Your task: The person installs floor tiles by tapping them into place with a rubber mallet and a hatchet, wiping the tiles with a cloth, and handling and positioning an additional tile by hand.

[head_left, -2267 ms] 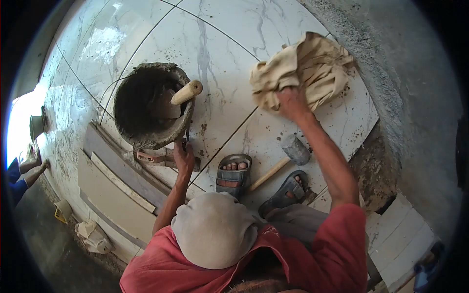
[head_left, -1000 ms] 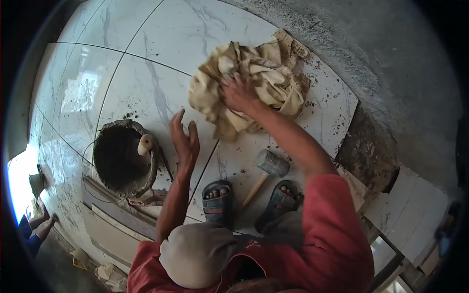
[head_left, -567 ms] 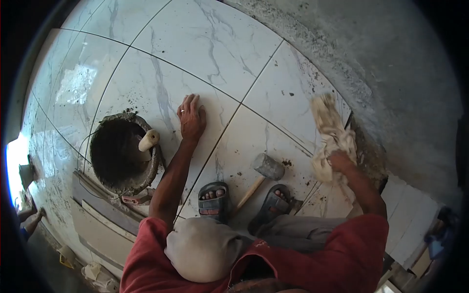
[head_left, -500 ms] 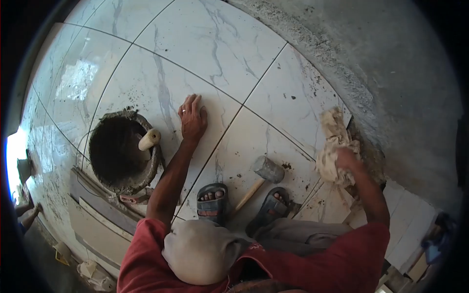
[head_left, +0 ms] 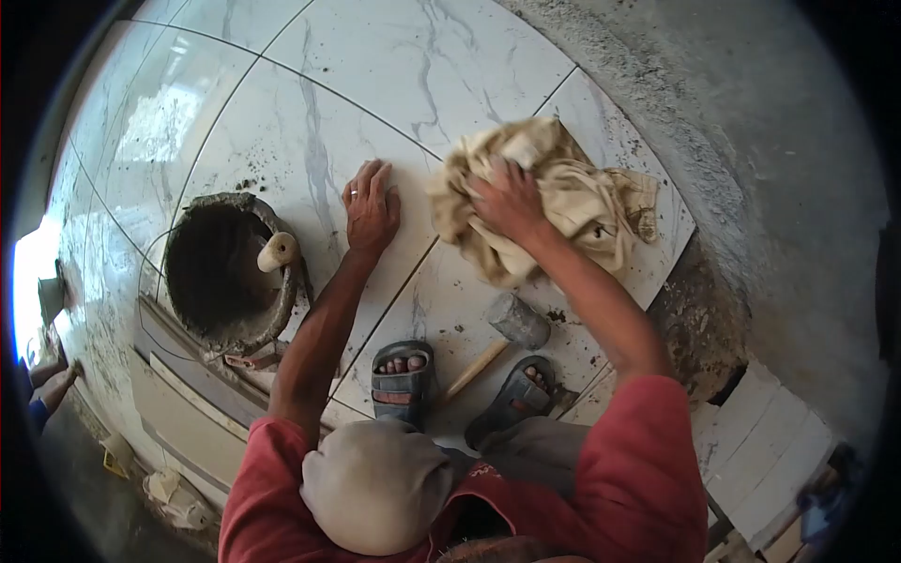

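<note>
A crumpled beige cloth [head_left: 572,202] lies spread on the marbled white floor tiles [head_left: 375,103]. My right hand [head_left: 508,199] presses down on the cloth's left part, fingers apart on top of it. To the left, my left hand [head_left: 372,211] rests on a tile, palm down, with a ring on one finger and nothing held. A mortar-crusted bucket [head_left: 225,272] stands left of that hand, with a wooden-handled tool [head_left: 278,251] leaning inside it. Near my feet lies a mallet with a grey head [head_left: 519,321] and a wooden handle.
Tile strips and boards [head_left: 188,413] lie at the lower left, beside a red tool [head_left: 255,358]. Another person's hands [head_left: 58,380] show at the far left. Rough concrete [head_left: 770,216] borders the tiles on the right. A pale slab [head_left: 765,441] lies at the lower right.
My right hand and the cloth have swung from the right edge back to the middle, and the bunched cloth has spread out. My left hand, earlier at the bucket, now lies on the tile.
</note>
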`<action>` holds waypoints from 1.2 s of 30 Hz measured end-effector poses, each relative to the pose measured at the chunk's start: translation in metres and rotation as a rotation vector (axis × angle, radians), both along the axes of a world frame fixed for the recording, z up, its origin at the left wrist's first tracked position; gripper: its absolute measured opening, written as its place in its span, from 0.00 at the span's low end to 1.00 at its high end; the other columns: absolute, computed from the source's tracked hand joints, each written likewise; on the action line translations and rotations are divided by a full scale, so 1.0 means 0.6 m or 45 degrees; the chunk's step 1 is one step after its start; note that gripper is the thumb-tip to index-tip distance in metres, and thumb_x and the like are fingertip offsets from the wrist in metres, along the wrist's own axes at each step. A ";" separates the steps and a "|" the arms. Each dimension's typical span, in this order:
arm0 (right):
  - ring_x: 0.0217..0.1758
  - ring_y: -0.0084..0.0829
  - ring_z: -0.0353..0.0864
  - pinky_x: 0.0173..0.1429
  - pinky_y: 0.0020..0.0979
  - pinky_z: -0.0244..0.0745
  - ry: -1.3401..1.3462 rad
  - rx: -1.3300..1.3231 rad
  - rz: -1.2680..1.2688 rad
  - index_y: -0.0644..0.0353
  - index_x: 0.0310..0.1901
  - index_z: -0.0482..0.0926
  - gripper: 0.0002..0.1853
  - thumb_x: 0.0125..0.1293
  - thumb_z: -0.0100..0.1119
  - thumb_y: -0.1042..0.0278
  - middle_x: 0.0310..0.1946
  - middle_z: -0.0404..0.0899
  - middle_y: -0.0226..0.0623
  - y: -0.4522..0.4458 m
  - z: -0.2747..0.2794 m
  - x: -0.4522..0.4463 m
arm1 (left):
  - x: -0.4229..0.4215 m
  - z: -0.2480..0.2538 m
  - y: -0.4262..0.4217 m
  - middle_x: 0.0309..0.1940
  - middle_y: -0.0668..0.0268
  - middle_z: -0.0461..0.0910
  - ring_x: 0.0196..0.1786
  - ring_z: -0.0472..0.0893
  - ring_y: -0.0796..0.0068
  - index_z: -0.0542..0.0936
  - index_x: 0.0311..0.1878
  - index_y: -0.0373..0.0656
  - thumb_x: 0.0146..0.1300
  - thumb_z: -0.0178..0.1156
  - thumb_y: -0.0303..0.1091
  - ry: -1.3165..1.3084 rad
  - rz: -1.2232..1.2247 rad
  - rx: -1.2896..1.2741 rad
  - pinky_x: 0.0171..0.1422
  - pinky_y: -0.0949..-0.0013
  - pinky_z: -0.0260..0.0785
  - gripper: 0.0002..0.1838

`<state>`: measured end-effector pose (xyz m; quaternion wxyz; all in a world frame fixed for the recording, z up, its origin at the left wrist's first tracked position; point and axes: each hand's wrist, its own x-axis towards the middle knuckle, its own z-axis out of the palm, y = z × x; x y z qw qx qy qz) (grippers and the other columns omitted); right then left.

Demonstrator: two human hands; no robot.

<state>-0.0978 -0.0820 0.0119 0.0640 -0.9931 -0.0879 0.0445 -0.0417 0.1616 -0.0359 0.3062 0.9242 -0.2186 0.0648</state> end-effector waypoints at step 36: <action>0.61 0.44 0.73 0.67 0.41 0.66 1.434 0.178 -0.581 0.47 0.66 0.67 0.32 0.62 0.59 0.48 0.59 0.72 0.50 -0.265 0.205 -0.224 | 0.002 -0.002 -0.015 0.64 0.58 0.67 0.70 0.61 0.60 0.67 0.63 0.44 0.62 0.51 0.31 -0.020 0.011 0.074 0.73 0.53 0.46 0.24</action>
